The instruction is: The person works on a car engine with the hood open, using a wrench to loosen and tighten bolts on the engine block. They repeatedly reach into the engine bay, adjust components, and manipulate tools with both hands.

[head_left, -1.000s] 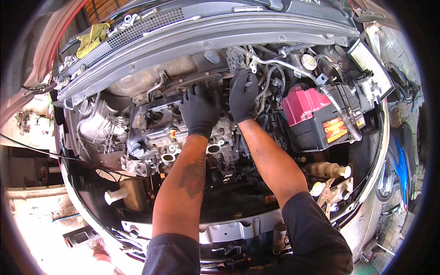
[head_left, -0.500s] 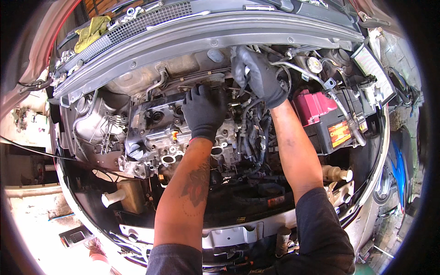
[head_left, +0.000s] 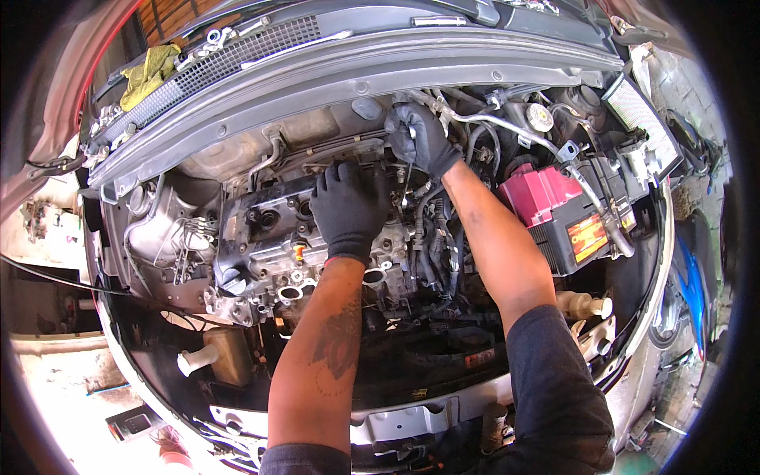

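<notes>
My left hand in a black glove rests over the right part of the engine's black valve cover, its fingers curled over the back edge onto something hidden beneath them. Farther back and to the right, my gloved right hand is closed around a small pale or shiny item that is too hidden to name, beside metal pipes and hoses near the firewall. Below the hands lie the cylinder head's open oval ports and a bundle of black wiring.
A battery with a red terminal cover sits right, beside an upright pleated filter. The cowl spans the back, with a yellow rag and loose metal parts at left. A reservoir is lower left; a blue object is outside right.
My right hand went up toward the firewall and rightward, then shifted back left, its fingers curling in. My left hand stays over the same spot on the engine.
</notes>
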